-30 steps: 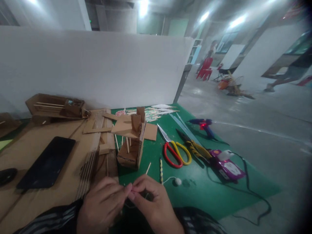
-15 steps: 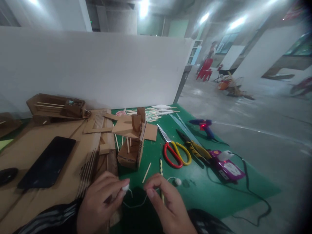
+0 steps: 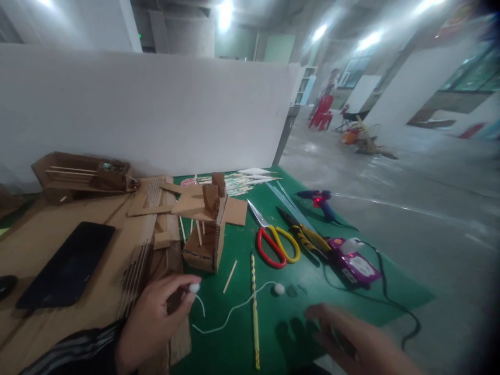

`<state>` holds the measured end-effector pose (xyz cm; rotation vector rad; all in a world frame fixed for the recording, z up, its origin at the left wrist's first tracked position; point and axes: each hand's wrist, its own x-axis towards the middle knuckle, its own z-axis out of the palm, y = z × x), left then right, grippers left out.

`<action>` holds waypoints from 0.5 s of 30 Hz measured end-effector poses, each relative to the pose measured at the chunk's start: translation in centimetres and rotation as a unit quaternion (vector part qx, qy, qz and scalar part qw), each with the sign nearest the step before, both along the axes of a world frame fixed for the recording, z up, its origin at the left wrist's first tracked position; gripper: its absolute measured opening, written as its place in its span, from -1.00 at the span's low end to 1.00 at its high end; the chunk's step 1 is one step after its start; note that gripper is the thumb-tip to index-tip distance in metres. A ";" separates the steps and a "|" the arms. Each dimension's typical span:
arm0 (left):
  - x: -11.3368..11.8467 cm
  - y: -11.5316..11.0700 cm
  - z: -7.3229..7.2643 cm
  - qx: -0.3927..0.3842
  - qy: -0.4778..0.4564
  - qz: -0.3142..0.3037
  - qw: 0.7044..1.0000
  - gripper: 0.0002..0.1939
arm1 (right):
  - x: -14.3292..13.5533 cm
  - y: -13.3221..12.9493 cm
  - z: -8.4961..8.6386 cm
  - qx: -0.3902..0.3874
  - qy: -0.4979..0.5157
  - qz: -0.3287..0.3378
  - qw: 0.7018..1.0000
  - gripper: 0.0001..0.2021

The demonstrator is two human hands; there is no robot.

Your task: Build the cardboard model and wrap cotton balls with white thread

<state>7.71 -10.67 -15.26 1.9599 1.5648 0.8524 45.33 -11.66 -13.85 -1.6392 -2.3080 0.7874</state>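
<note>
Your left hand pinches a small round white ball between thumb and fingertip, with a short white string dangling beneath. Your right hand, blurred, is open with its fingers loosely bent. Between your hands lies a slim yellow pencil-like stick, crossed by a long thin white cord that reaches a second, fuzzy white ball near your right fingertips.

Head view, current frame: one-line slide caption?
Left hand pinches a white ball trailing string near a cardboard model; right hand, blurred, hovers over the green tabletop.
</note>
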 end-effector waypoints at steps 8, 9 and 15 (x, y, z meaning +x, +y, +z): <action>-0.3 0.3 -0.8 0.121 0.264 -0.029 0.956 -0.68 | -4.3 4.4 -0.6 0.085 -0.026 -0.003 0.996 -0.74; -0.3 0.3 -0.5 0.128 0.288 -0.021 0.949 -0.65 | -4.5 4.7 -0.8 0.095 -0.022 0.002 0.995 -0.80; 1.3 -0.8 2.8 0.147 0.245 -0.056 0.957 -0.68 | -5.6 4.2 0.5 0.159 0.137 0.053 0.976 -0.82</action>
